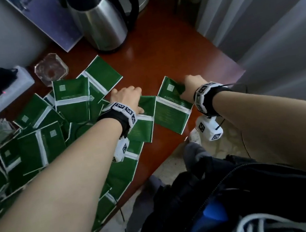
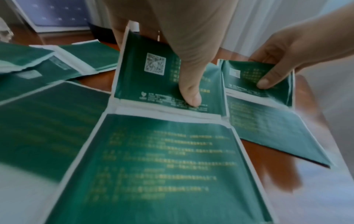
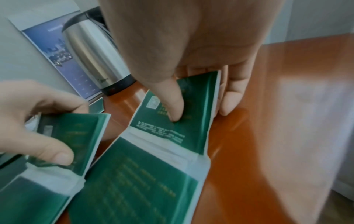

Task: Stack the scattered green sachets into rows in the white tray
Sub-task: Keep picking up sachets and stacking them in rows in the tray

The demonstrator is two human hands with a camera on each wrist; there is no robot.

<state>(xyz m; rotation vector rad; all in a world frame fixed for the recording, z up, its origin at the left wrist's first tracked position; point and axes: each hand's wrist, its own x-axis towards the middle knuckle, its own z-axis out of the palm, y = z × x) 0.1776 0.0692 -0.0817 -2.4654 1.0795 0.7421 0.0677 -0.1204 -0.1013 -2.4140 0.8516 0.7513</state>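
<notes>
Many green sachets (image 1: 38, 132) with white seams lie scattered over the left of the red-brown table (image 1: 159, 56). My left hand (image 1: 129, 99) pinches the upper half of a two-part green sachet (image 2: 162, 159), with the thumb (image 2: 189, 94) on its printed face and the fingers hidden behind. The upper half is bent up at the white seam. My right hand (image 1: 192, 85) pinches a second two-part sachet (image 1: 173, 111) the same way, with the thumb (image 3: 175, 109) in front and the fingers (image 3: 229, 98) behind. The two sachets sit side by side. I cannot make out the white tray.
A steel kettle (image 1: 103, 18) stands at the back, with a leaning card (image 1: 50, 22) beside it. A glass ashtray (image 1: 51, 71) and a white power strip (image 1: 1, 93) with a black plug sit at the back left. The table's front edge (image 1: 155, 166) runs diagonally. A black bag (image 1: 228, 193) lies below it.
</notes>
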